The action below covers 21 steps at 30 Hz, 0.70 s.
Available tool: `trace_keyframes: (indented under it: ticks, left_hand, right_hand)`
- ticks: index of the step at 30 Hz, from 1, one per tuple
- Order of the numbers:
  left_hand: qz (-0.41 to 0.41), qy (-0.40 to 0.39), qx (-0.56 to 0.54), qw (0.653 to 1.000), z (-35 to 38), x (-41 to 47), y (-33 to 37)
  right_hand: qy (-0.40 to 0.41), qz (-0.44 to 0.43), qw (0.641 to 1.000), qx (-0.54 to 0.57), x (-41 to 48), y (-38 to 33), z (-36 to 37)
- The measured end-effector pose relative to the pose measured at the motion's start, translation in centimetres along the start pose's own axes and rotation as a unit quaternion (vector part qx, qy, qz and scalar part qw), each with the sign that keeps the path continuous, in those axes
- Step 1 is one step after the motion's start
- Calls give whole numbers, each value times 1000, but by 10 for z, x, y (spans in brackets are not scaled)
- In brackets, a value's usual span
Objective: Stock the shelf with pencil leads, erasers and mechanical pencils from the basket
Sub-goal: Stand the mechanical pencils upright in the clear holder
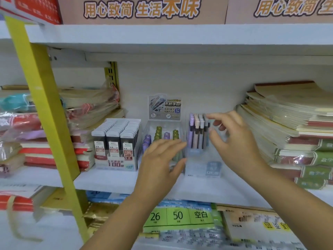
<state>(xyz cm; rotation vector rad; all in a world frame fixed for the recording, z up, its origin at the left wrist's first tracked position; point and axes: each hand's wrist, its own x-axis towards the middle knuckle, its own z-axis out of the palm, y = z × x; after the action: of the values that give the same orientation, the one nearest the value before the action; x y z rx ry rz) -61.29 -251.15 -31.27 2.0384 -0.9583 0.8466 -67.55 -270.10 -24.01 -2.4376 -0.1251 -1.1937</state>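
The left hand (162, 159) is held flat, fingers straight and together, thumb apart, its tips at the near left wall of a clear box (203, 166). Whether skin meets plastic cannot be told. The right hand (234, 141) is spread and relaxed at the box's upper right, with the forefinger reaching over the top and the thumb beside the wall; nothing is gripped by it.

Inside the box the mechanical pencils (197, 134) are stood upright in pastel shades of lilac, pink, grey and blue. The box is set on the white shelf (108, 179), near its front edge.

Just left of it, partly covered by the left hand, a middle display (162, 132) is seen with green and purple pieces (their kind cannot be made out) and a header card (164, 107) behind. Further left the pencil lead display (115, 141) is stood — three rows of dark cases.

Stacked notebooks (288, 132) are piled at the right, wrapped books (36, 148) at the left behind a yellow upright (41, 105). Green-labelled packs (178, 215) are laid below.
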Motion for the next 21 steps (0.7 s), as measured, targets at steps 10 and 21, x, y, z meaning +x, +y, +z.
trace_keyframes:
  ticks: [10, 21]
  left_hand:
    - [-129, -22, -20, 991, 24, -251, -34]
    - [-555, -444, -16, 703, 72, -463, -119]
  right_hand:
    - [-183, 201, 944, 184, -278, 0, 123]
    - [-438, 517, 732, 70, -520, 50, 236]
